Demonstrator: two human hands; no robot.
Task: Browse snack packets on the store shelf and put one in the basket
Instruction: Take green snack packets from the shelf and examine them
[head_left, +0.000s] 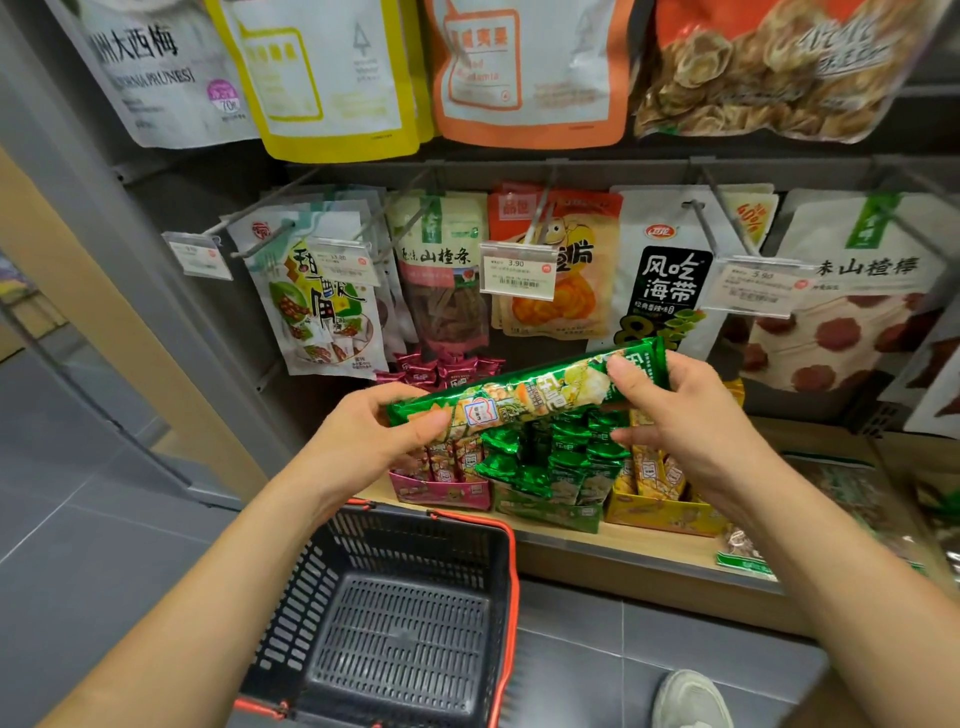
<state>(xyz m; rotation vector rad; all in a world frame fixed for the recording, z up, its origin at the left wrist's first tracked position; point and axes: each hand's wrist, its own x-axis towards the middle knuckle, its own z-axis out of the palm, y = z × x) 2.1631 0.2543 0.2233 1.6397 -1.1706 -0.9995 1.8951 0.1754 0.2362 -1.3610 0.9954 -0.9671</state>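
Note:
A long green snack packet (524, 395) is held nearly level in front of the shelf, its right end a bit higher. My left hand (374, 431) pinches its left end between thumb and fingers. My right hand (670, 410) grips its right end, thumb on top. Right beneath the packet, a green display box (545, 512) on the wooden shelf (623, 545) holds several more of the same green packets. A dark plastic basket (322, 587) with red rim and handles stands on the floor below my left forearm, and nothing lies in it.
A pink box (441, 491) and a yellow box (660, 512) of similar packets flank the green one. Hanging snack bags with price tags (517, 275) fill pegs above. A grey upright (171, 291) borders the shelf at left. A shoe (691, 699) shows on the grey floor tiles.

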